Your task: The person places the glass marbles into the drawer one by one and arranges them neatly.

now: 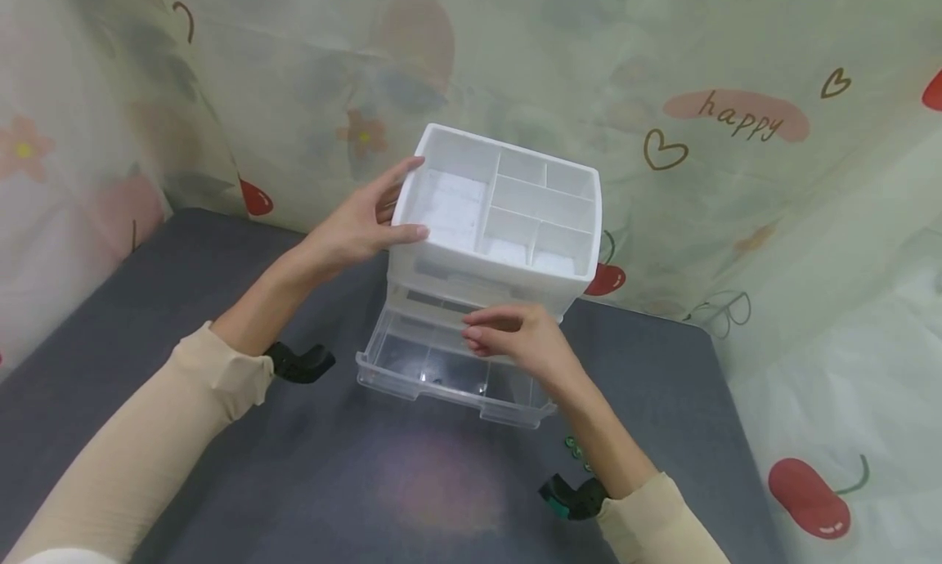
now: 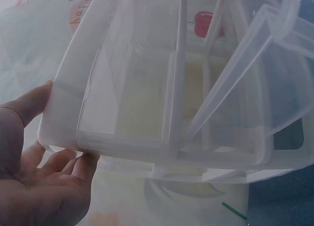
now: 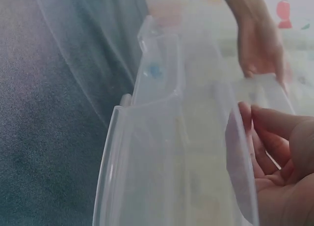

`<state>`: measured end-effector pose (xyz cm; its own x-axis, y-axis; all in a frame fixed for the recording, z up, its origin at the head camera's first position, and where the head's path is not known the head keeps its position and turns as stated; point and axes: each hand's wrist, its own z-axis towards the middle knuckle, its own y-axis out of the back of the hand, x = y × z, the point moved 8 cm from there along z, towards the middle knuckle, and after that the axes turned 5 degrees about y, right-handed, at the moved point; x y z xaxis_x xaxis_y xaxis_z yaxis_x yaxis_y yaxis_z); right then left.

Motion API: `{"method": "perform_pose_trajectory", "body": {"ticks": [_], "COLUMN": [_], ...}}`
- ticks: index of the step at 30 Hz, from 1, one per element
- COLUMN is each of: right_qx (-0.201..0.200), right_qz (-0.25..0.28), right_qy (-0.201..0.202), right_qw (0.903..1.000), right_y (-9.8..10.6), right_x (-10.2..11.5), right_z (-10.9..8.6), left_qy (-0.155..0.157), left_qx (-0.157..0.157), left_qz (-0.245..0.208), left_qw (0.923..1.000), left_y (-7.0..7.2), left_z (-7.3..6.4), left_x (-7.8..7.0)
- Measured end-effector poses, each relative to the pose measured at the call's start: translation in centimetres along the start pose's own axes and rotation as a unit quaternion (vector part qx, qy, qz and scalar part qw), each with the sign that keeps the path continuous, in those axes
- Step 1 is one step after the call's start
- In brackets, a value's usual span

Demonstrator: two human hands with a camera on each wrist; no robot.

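Observation:
A white plastic drawer organizer (image 1: 496, 270) with a divided top tray stands on the dark table. My left hand (image 1: 368, 217) grips the left end of its top, thumb on the front rim and fingers at the side and back. Below, a clear drawer (image 1: 441, 394) is pulled out at the front, with small specks inside too tiny to identify. My right hand (image 1: 518, 339) hovers above this drawer, fingers bent, thumb and index tips close together. In the right wrist view those fingertips (image 3: 250, 110) meet beside the clear plastic; whether they pinch something small is hidden.
Several small green round pieces (image 1: 577, 449) lie on the dark tabletop (image 1: 309, 458), beside my right forearm. A patterned cloth (image 1: 530, 57) hangs behind and along the sides of the table. Through the plastic in the right wrist view, a blue spot (image 3: 154, 70) shows.

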<state>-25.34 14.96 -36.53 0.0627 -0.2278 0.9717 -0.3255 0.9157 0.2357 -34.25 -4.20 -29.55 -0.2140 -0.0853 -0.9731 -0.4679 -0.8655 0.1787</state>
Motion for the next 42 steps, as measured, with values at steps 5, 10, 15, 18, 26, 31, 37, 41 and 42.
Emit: {"method": "perform_pose_trajectory", "body": {"ticks": [5,10,15,18,26,31,37,41,42], "right_qx": [-0.019,-0.044,-0.071,-0.087,-0.117,-0.129,-0.142,-0.163,-0.167], "right_qz": [-0.02,-0.039,-0.046,-0.047,-0.063,-0.069,-0.07,-0.074,-0.075], "right_qy": [0.023,0.025,0.015,0.01,0.002,-0.011,-0.024,-0.028,-0.028], "right_qw": [0.9994,0.998,0.9963,0.9951,0.9912,0.9891,0.9871,0.9834,0.9827], "right_y": [1.4,2.8,4.0,5.1,7.9,9.2,10.3,10.8,10.9], "right_x": [0.7,1.7,2.0,1.0,-1.2,-2.2,-4.0,-5.4,-5.7], "right_z": [-1.7,-4.0,-6.0,-6.8,-9.3,-11.0,-13.2,-14.4,-14.7], "left_qy": [0.004,0.008,0.005,0.006,0.003,0.003,0.014,0.017,0.016], "left_qx": [0.001,0.004,0.005,0.004,0.004,0.011,0.011,0.01,0.011], "left_qz": [-0.006,-0.01,-0.01,-0.006,-0.002,-0.003,-0.009,-0.013,-0.011], "left_qw": [1.0,0.9999,0.9999,1.0,1.0,0.9999,0.9998,0.9997,0.9998], "left_y": [-0.1,0.0,0.0,0.0,-0.1,-0.6,-0.8,-0.8,-0.8], "left_z": [0.0,-0.1,-0.1,-0.1,-0.1,-0.9,-1.4,-1.4,-1.3], "left_x": [0.0,0.0,-0.1,-0.1,-0.2,-1.6,-2.2,-2.1,-2.1]}}
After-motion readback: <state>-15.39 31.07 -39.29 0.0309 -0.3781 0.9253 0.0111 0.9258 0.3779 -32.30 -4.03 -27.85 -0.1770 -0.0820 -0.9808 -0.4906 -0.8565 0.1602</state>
